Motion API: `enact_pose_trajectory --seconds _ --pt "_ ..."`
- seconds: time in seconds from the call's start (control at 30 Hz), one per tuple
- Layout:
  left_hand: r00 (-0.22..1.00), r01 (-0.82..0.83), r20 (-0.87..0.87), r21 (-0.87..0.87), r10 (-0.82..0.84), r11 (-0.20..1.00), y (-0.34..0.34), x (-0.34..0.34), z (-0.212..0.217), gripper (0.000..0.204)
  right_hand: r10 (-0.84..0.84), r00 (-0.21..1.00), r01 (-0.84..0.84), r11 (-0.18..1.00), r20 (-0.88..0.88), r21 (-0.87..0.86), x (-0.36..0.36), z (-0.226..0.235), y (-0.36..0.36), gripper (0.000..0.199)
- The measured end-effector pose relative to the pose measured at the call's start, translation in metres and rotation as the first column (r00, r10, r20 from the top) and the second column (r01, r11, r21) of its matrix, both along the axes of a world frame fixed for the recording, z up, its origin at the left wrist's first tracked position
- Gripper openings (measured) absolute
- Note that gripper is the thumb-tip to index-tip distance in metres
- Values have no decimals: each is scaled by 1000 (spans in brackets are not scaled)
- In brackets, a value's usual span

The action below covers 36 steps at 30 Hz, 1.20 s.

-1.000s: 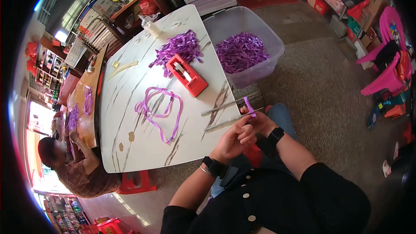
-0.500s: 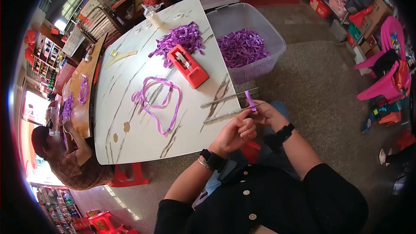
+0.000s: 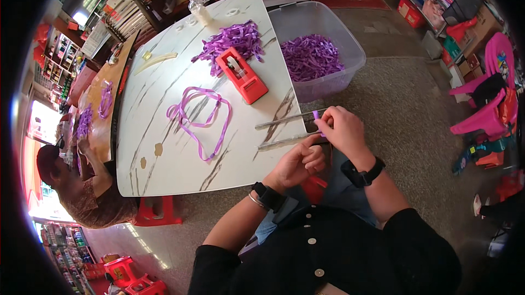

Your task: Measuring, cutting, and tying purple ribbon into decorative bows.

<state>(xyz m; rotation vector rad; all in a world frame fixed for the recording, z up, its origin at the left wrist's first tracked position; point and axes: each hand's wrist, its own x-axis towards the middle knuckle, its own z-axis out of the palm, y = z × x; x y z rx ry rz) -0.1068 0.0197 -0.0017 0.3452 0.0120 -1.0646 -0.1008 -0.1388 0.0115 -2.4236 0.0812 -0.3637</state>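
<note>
Two thin metal rods (image 3: pixel 281 122) jut out past the right edge of the white marble-patterned table. A short purple ribbon (image 3: pixel 316 115) is looped across their outer ends. My right hand (image 3: pixel 345 132) pinches this ribbon from the right, over the rod ends. Below it my left hand (image 3: pixel 298 165) is closed, its thumb and forefinger at the ribbon's lower end by the nearer rod; the fingertips are partly hidden. A long purple ribbon (image 3: pixel 223 125) lies in loose loops on the table. Behind it stands a red tape dispenser (image 3: pixel 249 84) beside a heap of purple ribbon pieces (image 3: pixel 235 41).
A clear plastic tub (image 3: pixel 342 84) full of purple pieces stands right of the table (image 3: pixel 164 172). A bagged roll (image 3: pixel 201 13) sits at the table's far end. On the left, a person (image 3: pixel 93 185) works with purple ribbon at a wooden table. Pink chairs (image 3: pixel 486 112) stand far right.
My right hand has moved up and turned over the rod ends, its fingers now on the ribbon from above. My left hand stays close below. The view has shifted slightly.
</note>
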Motion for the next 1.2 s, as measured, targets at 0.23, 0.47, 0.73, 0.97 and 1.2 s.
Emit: enact_pose_trajectory --seconds 0.23,0.47,0.73,0.97,1.2 --pt "999 1 -50 -63 -4 998 1 0 -3 39 301 916 -72 775 -265 628 21 -34 -33 17" --pt "998 -8 -55 -21 7 1000 -1 0 -2 37 648 712 234 142 -269 962 31 -68 -34 15" --pt "998 -18 -65 -88 13 996 0 -1 -8 38 622 746 309 -639 238 704 23 -140 12 14" --pt "998 -24 -63 -61 20 998 -2 -1 0 29 654 741 317 -542 153 779 24 -87 -15 31" --pt "999 -50 -25 -77 48 996 -4 1 -1 13 635 700 203 263 -328 943 28 -25 -25 33"
